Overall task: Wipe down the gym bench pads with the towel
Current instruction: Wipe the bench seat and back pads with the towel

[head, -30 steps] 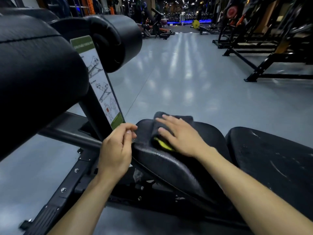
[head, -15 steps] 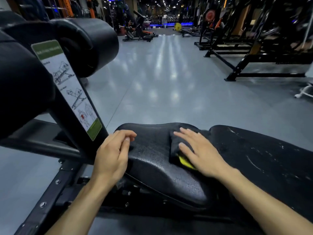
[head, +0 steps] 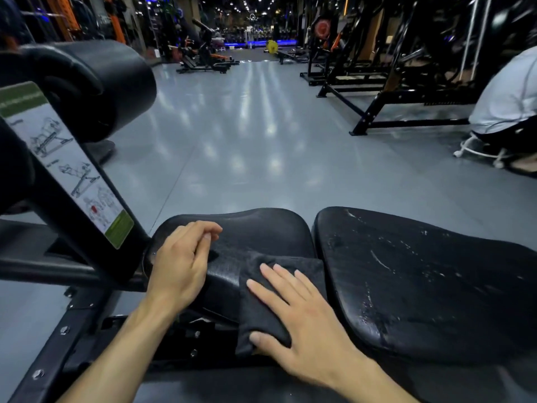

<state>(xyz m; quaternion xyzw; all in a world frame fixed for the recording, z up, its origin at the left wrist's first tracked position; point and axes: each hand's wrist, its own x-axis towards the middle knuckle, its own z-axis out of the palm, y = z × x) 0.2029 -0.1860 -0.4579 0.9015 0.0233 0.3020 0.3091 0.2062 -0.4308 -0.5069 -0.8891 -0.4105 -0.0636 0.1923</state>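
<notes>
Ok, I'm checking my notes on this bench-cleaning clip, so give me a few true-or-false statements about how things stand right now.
1. The right hand presses the dark towel flat on the seat pad. True.
2. The left hand grips the towel. False: it rests on the seat pad, apart from the towel.
3. The larger pad on the right shows whitish streaks. True.
4. The towel lies on that larger pad. False: it lies on the seat pad, hanging over its near edge.

A commercial gym; black weight machines (head: 406,68) line a glossy grey floor (head: 247,126); a padded bench (head: 421,280) carries an exercise-diagram sticker (head: 66,167); ceiling lights recede far back.
</notes>
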